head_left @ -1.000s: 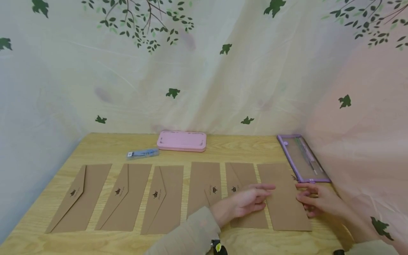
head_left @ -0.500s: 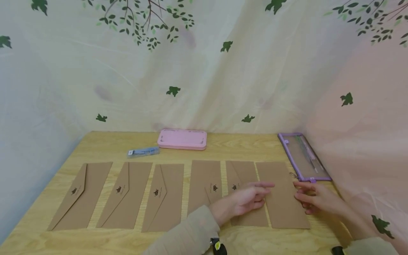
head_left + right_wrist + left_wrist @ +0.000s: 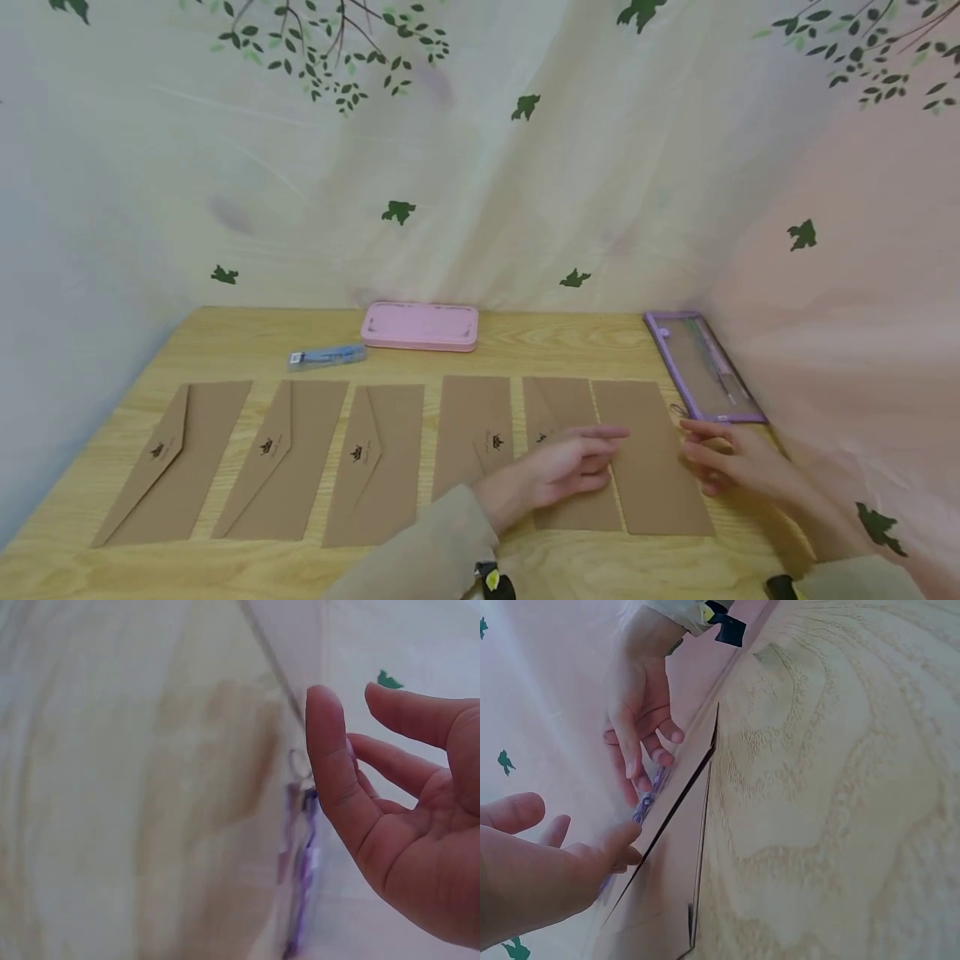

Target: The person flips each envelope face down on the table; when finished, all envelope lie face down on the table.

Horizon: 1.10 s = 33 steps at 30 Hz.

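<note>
Several brown paper envelopes lie in a row across the wooden table. The rightmost envelope [image 3: 648, 467] shows a plain side, while the others have flaps with a small dark crown print. My left hand [image 3: 566, 471] hovers over the envelope to its left [image 3: 585, 508], covering part of it; its fingers reach the plain envelope's left edge. Beside that envelope's right edge is my right hand [image 3: 738, 458], fingers slightly bent; whether they touch the paper cannot be told. In the right wrist view the right hand [image 3: 427, 817] has nothing in its fingers. The left wrist view shows both hands apart.
A purple-framed clear pencil case [image 3: 705, 367] with pens inside lies at the back right. A pink case [image 3: 420, 327] and a blue packet [image 3: 326, 357] lie along the back. A printed cloth [image 3: 480, 167] hangs behind and beside the table.
The rightmost envelope has slid slightly left, narrowing the gap to its neighbour. Both hands have shifted slightly left with it. The head view has turned a little.
</note>
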Motion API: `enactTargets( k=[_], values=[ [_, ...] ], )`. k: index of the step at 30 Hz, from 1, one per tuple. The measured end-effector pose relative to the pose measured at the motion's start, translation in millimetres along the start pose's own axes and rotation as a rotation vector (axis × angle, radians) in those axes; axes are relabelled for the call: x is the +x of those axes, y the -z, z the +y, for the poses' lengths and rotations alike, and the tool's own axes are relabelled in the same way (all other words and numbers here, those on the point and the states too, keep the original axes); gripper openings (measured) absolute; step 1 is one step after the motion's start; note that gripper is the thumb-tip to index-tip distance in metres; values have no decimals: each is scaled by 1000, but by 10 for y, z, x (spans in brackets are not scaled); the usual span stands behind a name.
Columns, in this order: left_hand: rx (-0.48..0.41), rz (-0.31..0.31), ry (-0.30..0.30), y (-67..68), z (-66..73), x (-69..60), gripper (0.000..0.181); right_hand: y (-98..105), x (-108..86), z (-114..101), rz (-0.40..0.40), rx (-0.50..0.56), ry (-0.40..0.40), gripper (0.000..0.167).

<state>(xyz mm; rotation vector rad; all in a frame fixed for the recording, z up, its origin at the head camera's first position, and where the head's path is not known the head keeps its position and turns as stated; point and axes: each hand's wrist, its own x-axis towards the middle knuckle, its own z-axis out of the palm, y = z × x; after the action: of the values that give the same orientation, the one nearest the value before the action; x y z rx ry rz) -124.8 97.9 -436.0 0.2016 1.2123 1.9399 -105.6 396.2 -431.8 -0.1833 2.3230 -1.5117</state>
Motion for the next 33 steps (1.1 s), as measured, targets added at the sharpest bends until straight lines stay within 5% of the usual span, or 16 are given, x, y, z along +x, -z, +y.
enactTargets(
  k=[6, 13, 18, 22, 33],
  values=[
    [51, -2, -21, 36, 51, -126, 47, -72, -15, -130, 45, -40, 130, 50],
    [124, 35, -79, 182, 178, -382, 47, -297, -58, -383, 62, -11, 178, 54],
    [138, 116, -92, 366, 271, -547, 48, -489, -3, -497, 8, 57, 250, 53],
    [123, 117, -80, 482, 310, -601, 50, -600, 65, -543, -54, 122, 286, 54],
    [54, 164, -65, 669, 261, -663, 52, -760, 255, -546, -89, 208, 106, 62]
  ],
)
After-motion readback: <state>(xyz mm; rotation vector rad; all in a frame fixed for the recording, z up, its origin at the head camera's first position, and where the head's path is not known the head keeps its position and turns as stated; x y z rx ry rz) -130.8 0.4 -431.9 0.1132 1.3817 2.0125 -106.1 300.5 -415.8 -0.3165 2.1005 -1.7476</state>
